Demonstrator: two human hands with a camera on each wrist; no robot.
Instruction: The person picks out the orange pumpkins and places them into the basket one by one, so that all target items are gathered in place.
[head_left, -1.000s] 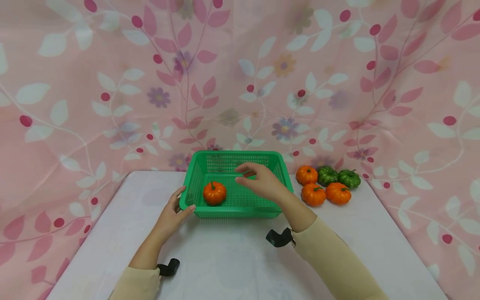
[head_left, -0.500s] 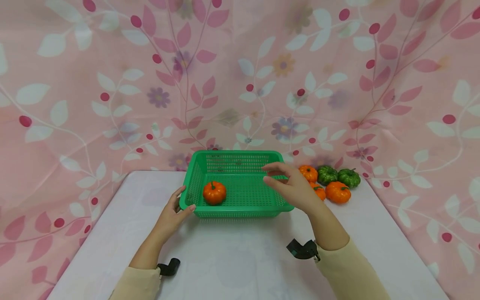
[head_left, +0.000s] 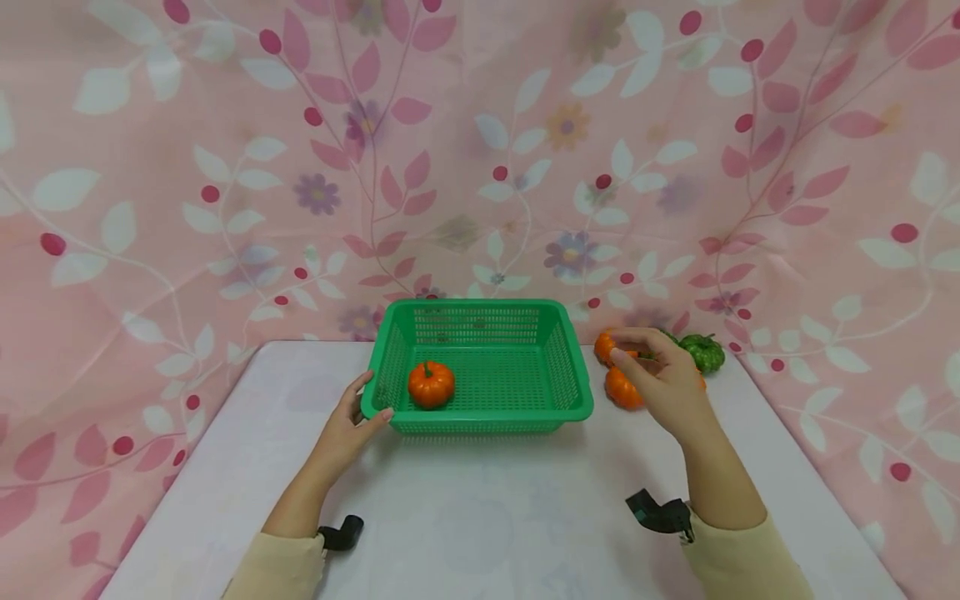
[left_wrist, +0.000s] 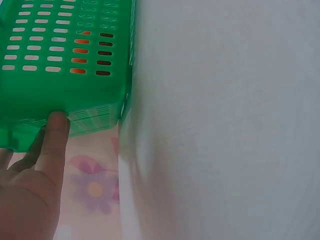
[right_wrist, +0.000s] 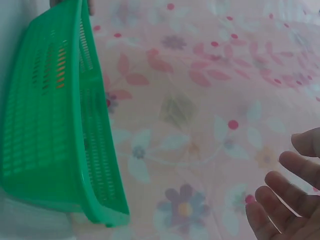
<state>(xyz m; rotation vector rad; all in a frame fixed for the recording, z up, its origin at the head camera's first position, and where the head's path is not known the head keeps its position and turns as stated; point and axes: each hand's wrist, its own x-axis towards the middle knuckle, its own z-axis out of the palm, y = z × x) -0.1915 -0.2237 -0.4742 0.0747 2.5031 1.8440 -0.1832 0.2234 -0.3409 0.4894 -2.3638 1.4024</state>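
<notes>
A green plastic basket (head_left: 491,416) with slotted walls stands toward the back of the table, and one small orange pumpkin (head_left: 431,387) sits in its front left part. My left hand (head_left: 343,437) holds the basket's front left corner, thumb at the front rim and fingers along the left side; the left wrist view shows fingers against the green wall (left_wrist: 55,90). My right hand (head_left: 667,383) holds nothing and hovers over the pumpkins to the right, fingers loosely bent and spread. Beneath it show orange pumpkins (head_left: 622,390) and a green pumpkin (head_left: 703,354), others partly hidden by the hand.
A white cloth covers the table (head_left: 480,517). A pink floral curtain (head_left: 480,150) hangs right behind its back edge. Black wrist mounts (head_left: 660,512) stick out from both sleeves.
My right hand has moved right, from above the basket's inside to over the pumpkin group, now covering part of it. My left hand stays at the basket corner, and the basket has not moved.
</notes>
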